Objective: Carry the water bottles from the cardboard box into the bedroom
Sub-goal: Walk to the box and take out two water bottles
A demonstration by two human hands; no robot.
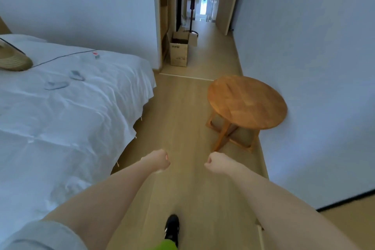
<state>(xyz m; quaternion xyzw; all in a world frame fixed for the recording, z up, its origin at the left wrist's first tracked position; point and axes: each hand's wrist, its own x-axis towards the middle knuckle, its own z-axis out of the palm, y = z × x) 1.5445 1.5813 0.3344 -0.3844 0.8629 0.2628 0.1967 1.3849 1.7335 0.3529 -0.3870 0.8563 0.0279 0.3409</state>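
Both bare forearms reach forward, side by side and apart. The left hand (160, 160) and the right hand (215, 162) are each curled into a fist, holding nothing. One foot in a black shoe (172, 229) steps ahead below them.

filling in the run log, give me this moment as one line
place: bedroom, facing hallway | left hand: fist, holds nothing | right hand: fist, holds nothing | open brown cardboard box: beyond doorway | bottles: none visible

bed (67, 111): white sheet, left | round wooden table (246, 101): by right wall | fan (194, 0): hallway
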